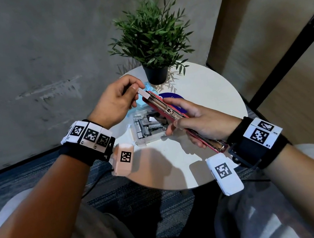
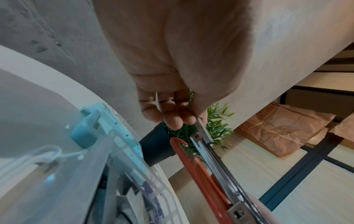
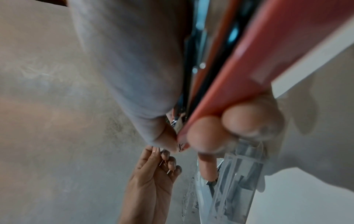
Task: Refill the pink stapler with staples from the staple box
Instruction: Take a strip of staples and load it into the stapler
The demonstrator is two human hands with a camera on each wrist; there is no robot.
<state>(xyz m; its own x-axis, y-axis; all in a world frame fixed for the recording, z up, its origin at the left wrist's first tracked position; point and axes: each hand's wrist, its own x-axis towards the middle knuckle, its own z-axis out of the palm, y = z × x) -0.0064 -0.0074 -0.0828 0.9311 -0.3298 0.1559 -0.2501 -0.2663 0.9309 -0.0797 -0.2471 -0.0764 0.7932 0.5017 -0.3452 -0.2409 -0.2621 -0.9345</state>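
My right hand [image 1: 196, 121] grips the pink stapler [image 1: 162, 107], opened out, above the round table; its metal staple channel [image 1: 166, 111] faces up. My left hand [image 1: 121, 100] pinches a silver strip of staples [image 1: 144, 93] at the far tip of that channel. In the left wrist view the strip of staples [image 2: 204, 133] meets the front of the stapler's rail [image 2: 220, 165], beside the pink cover [image 2: 199, 169]. The clear staple box [image 1: 149, 127], lid open, lies on the table under the stapler with several loose strips in it. In the right wrist view my fingers [image 3: 235, 121] wrap the stapler [image 3: 254, 63].
A potted green plant [image 1: 153, 37] stands at the far side of the white round table [image 1: 211, 96]. A blue round label [image 1: 171, 96] lies beneath the stapler. Grey wall to the left, patterned carpet [image 1: 26, 179] below, my knees at the near edge.
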